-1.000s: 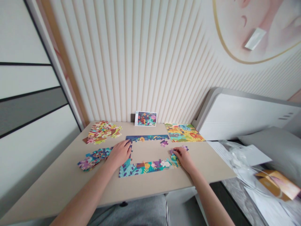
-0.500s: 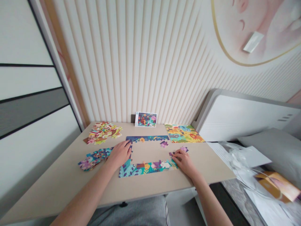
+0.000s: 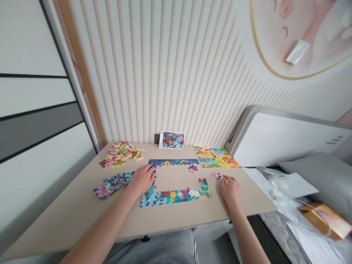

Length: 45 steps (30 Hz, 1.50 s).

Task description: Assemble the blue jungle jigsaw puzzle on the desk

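My left hand (image 3: 142,179) lies flat on the beige table, its fingertips on the left side of a partly assembled jigsaw border (image 3: 176,197). It shows nothing held. My right hand (image 3: 230,190) rests on the bare tabletop (image 3: 176,179) with its fingers slightly apart, just right of a loose purple piece (image 3: 216,175). A second loose piece (image 3: 193,169) lies below the border's dark blue top strip (image 3: 173,162). Heaps of loose pieces lie at the back left (image 3: 121,154) and beside my left hand (image 3: 110,187). A picture card (image 3: 172,139) stands against the wall.
A colourful jungle-animal puzzle (image 3: 215,156) lies at the back right of the table. Past the right edge are papers, clear plastic (image 3: 277,187), an orange packet (image 3: 321,220) and a grey pillow (image 3: 316,172). A ribbed wall rises behind the table.
My right hand has slid right, off the end of the bottom strip, and uncovered the pieces there. My left hand has stayed in place.
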Tool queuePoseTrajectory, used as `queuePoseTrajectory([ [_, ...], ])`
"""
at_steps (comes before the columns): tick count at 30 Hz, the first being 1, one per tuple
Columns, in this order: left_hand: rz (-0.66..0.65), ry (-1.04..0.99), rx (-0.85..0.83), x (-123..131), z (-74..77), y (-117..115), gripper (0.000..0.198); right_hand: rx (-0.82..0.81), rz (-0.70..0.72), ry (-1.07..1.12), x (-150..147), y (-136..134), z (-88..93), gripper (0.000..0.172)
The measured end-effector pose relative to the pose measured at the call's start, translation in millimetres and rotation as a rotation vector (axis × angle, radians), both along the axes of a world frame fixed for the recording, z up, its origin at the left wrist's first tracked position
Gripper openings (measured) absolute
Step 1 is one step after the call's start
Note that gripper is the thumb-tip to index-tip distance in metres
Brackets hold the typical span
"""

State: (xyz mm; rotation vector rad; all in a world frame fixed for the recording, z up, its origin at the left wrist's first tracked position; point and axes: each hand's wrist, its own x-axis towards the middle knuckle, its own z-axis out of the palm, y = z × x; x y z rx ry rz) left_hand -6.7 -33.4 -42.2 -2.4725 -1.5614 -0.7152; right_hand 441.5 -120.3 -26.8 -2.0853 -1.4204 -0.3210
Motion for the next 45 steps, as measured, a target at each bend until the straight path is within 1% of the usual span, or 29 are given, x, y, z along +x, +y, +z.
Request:
queuePoseTrajectory([
  [1, -0.001, -0.004, -0.005, 0, 0.6, 0, 0.041, 0.002, 0.061, -0.002, 0, 4, 0.6, 0.036],
  [3, -0.003, -0.013, -0.014, 0, 2.3, -1, 0.041, 0.01, 0.25, -0.008, -4, 16, 4.9, 0.036],
  [5, -0.007, -0.02, -0.021, 0, 4.1, -2, 0.041, -0.004, 0.451, -0.016, -15, 31, 12.6, 0.036],
  [7, -0.013, -0.025, -0.024, 0, 5.4, -2, 0.04, -0.057, 0.602, -0.03, -29, 48, 21.6, 0.036],
  [10, -0.011, -0.023, -0.019, 0, 5.7, -3, 0.039, -0.174, 0.77, -0.052, -53, 73, 32.4, 0.039],
  [13, 0.001, -0.024, -0.02, 0, 5.1, -3, 0.039, -0.289, 0.888, -0.086, -73, 88, 35.7, 0.041],
  [15, 0.005, -0.028, -0.025, 1, 5.2, -4, 0.039, -0.343, 0.9, -0.117, -79, 91, 34.2, 0.039],
  [17, 0.002, -0.032, -0.031, 2, 5.9, -4, 0.039, -0.363, 0.863, -0.132, -79, 91, 31.5, 0.038],
  [20, 0.001, -0.028, -0.038, 2, 6.9, -4, 0.038, -0.361, 0.785, -0.09, -68, 87, 28.6, 0.035],
  [22, 0.005, -0.015, -0.038, 2, 7.1, -4, 0.038, -0.352, 0.74, -0.02, -57, 86, 28.2, 0.039],
  [24, 0.01, -0.002, -0.034, 2, 7.0, -4, 0.039, -0.325, 0.715, 0.082, -46, 87, 28.5, 0.038],
  [26, 0.014, 0.002, -0.031, 2, 6.7, -4, 0.039, -0.259, 0.702, 0.249, -36, 88, 28.7, 0.032],
  [27, 0.014, 0.0, -0.03, 2, 6.6, -4, 0.039, -0.216, 0.692, 0.34, -32, 88, 28.4, 0.033],
  [29, 0.01, -0.011, -0.03, 2, 6.4, -4, 0.038, -0.136, 0.667, 0.48, -27, 86, 26.1, 0.041],
  [31, 0.005, -0.021, -0.031, 2, 6.2, -4, 0.038, -0.089, 0.653, 0.573, -25, 82, 21.2, 0.05],
  [33, 0.0, -0.03, -0.033, 1, 6.0, -4, 0.038, -0.079, 0.663, 0.688, -25, 77, 14.6, 0.054],
  [36, -0.004, -0.03, -0.037, 0, 5.7, -3, 0.038, -0.101, 0.692, 0.831, -26, 70, 5.5, 0.056],
  [38, -0.001, -0.007, -0.035, 0, 5.6, -3, 0.039, -0.119, 0.703, 0.828, -28, 67, 1.9, 0.054],
  [41, 0.009, 0.036, -0.021, 0, 5.4, -3, 0.04, -0.127, 0.699, 0.78, -31, 64, 0.5, 0.048],
  [45, 0.011, 0.044, -0.012, 0, 4.9, -4, 0.041, -0.114, 0.664, 0.649, -35, 62, 2.1, 0.041],
])
